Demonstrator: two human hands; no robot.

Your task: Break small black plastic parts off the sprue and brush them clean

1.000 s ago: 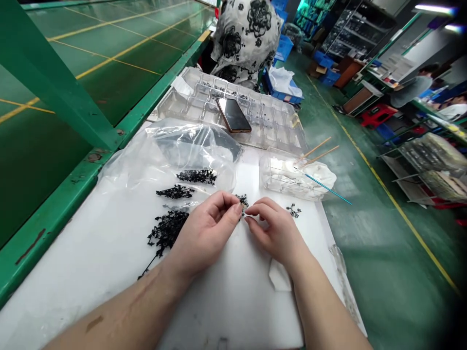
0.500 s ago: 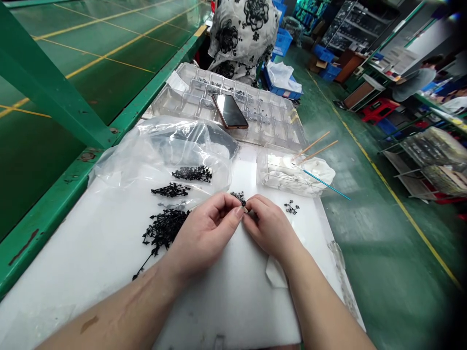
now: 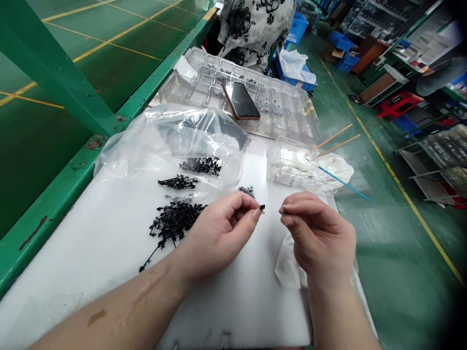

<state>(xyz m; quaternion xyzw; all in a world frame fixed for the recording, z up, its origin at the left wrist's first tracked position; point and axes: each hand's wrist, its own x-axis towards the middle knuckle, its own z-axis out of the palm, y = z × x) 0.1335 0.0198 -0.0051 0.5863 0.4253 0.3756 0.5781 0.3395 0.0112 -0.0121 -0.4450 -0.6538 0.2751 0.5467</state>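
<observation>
My left hand [image 3: 222, 233] pinches a tiny black piece [image 3: 262, 207] between thumb and forefinger, above the white tabletop [image 3: 248, 301]. To its right, a short gap away, my right hand [image 3: 323, 238] is closed on a tiny dark piece [image 3: 284, 213], mostly covered by the fingertips. Small grey and black bits [image 3: 247, 191] lie just beyond my left hand. A loose heap of black branched sprigs [image 3: 173, 221] sits left of that hand, partly behind it. Farther back are a smaller bunch of sprigs [image 3: 178, 182] and another bunch [image 3: 200, 165] by the plastic bag.
A clear plastic bag [image 3: 164, 126] spreads across the back left. Behind it, a phone [image 3: 241, 99] rests on a clear compartment tray [image 3: 288, 121]. A clear box [image 3: 279, 170] holds white material, sticks and a blue rod [image 3: 343, 183]. White cloth [image 3: 290, 267] lies below my right hand. Someone in a floral garment [image 3: 255, 29] is beyond.
My hands, close together before, are now apart; the right one has moved right and turned. The small bits now show beyond my left hand. The view has shifted slightly.
</observation>
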